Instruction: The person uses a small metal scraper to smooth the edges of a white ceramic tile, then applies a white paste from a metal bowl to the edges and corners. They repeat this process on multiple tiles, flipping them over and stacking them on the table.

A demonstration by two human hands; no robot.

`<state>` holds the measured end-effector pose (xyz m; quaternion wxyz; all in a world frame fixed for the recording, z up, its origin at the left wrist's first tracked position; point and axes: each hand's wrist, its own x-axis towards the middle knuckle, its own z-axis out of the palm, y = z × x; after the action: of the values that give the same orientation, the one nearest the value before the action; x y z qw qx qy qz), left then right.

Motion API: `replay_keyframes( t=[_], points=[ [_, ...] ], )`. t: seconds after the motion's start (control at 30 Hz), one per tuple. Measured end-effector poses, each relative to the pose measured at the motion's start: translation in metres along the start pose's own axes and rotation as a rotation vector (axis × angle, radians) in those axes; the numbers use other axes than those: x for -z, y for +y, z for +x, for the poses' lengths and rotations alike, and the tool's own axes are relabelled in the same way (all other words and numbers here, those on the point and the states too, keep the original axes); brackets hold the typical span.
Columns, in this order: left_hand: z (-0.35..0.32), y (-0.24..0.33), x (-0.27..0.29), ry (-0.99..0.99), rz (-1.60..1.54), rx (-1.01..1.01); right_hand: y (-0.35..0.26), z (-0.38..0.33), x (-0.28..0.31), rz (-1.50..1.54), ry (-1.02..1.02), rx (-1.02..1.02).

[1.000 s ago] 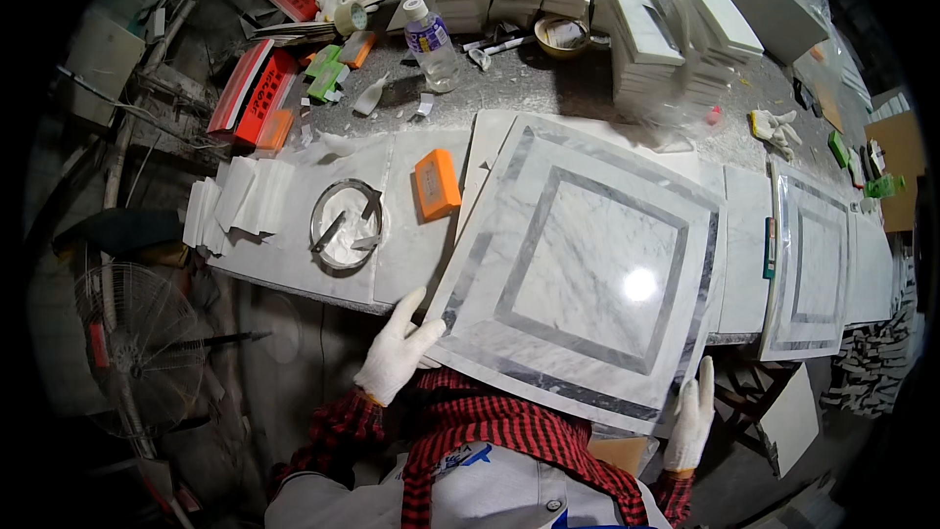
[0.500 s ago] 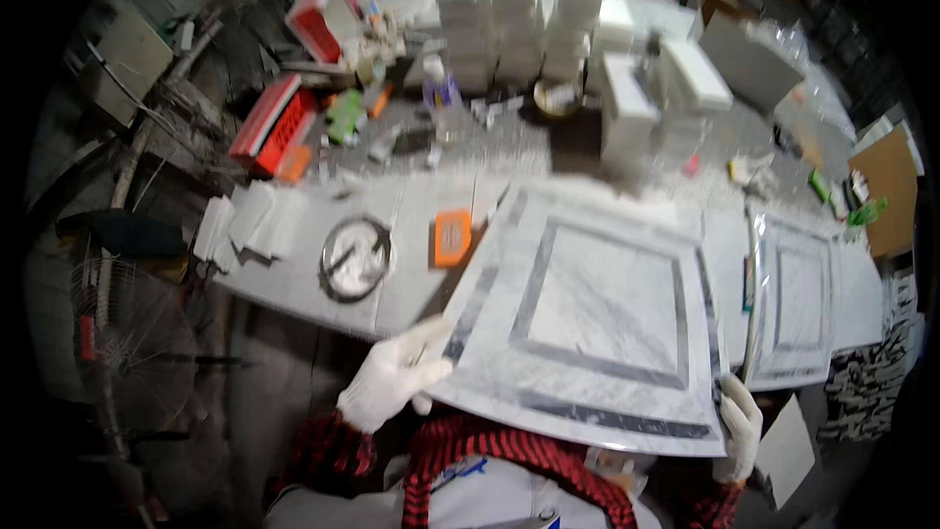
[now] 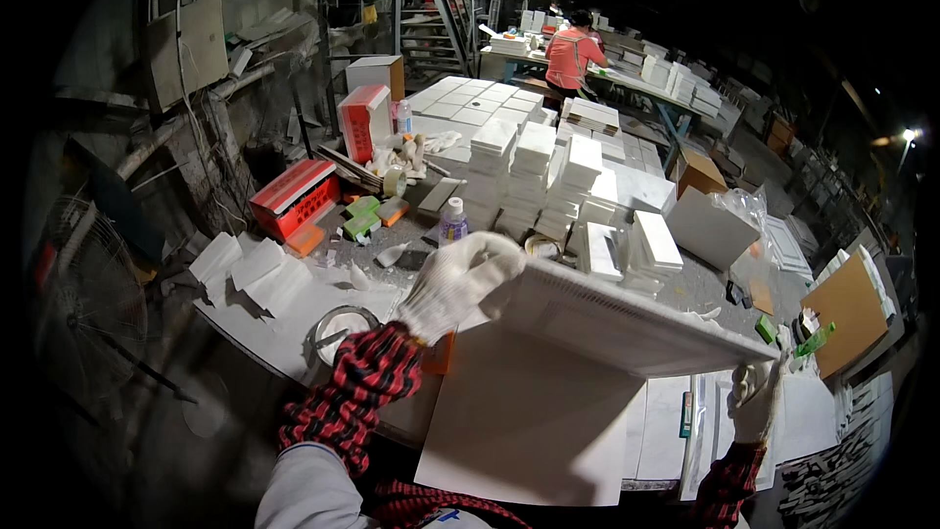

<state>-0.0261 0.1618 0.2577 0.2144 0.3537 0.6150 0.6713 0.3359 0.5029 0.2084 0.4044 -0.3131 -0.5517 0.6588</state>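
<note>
A square marble mosaic panel (image 3: pixel 627 323) is held up and tilted, its pale, mesh-like underside towards me. My left hand (image 3: pixel 458 282), in a white knit glove, is closed on its left corner. At the right corner, my right hand (image 3: pixel 752 394), gloved alike, grips the edge. The panel's patterned face is hidden. Below it lies a plain white sheet (image 3: pixel 534 431), partly in the panel's shadow. A round container with white paste (image 3: pixel 343 325) stands beside my left forearm, and a bit of an orange thing (image 3: pixel 438 353) shows under my left wrist.
Stacks of white tiles (image 3: pixel 534 167) stand beyond the panel. Further left are a red box (image 3: pixel 294 198), green and orange pieces and a bottle (image 3: pixel 452 220). Cardboard (image 3: pixel 850 313) leans at the right. A fan (image 3: pixel 88 284) stands left; a person in red (image 3: pixel 573 59) works far off.
The panel has risen off the table and tipped, so its underside shows instead of its patterned face. My left hand has moved up and away. The view has lifted towards the room's far side.
</note>
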Motion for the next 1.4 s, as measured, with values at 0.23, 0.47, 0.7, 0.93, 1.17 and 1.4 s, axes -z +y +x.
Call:
replay_keyframes(
  t=[0.23, 0.47, 0.7, 0.93, 1.17, 1.4],
  points=[
    [0.06, 0.006, -0.011, 0.125, 0.197, -0.03, -0.048, 0.05, -0.024, -1.01, 0.47, 0.853],
    [0.102, 0.003, 0.0, 0.091, 0.146, 0.066, -0.038, 0.033, -0.234, -1.395, 0.083, 1.383],
    [0.115, -0.063, 0.025, 0.184, 0.469, -0.172, -0.029, 0.09, -0.237, -1.331, 0.133, 1.377],
    [0.044, -0.227, 0.054, 0.267, 0.593, 0.144, -0.023, 0.117, -0.229, -1.459, 0.09, 1.309],
    [0.05, -0.221, 0.034, -0.024, 0.824, 0.19, -0.026, 0.118, -0.232, -1.459, 0.148, 1.303],
    [0.084, -0.216, 0.005, -0.044, 0.799, 0.19, -0.026, 0.115, -0.233, -1.452, 0.142, 1.243]
  ],
)
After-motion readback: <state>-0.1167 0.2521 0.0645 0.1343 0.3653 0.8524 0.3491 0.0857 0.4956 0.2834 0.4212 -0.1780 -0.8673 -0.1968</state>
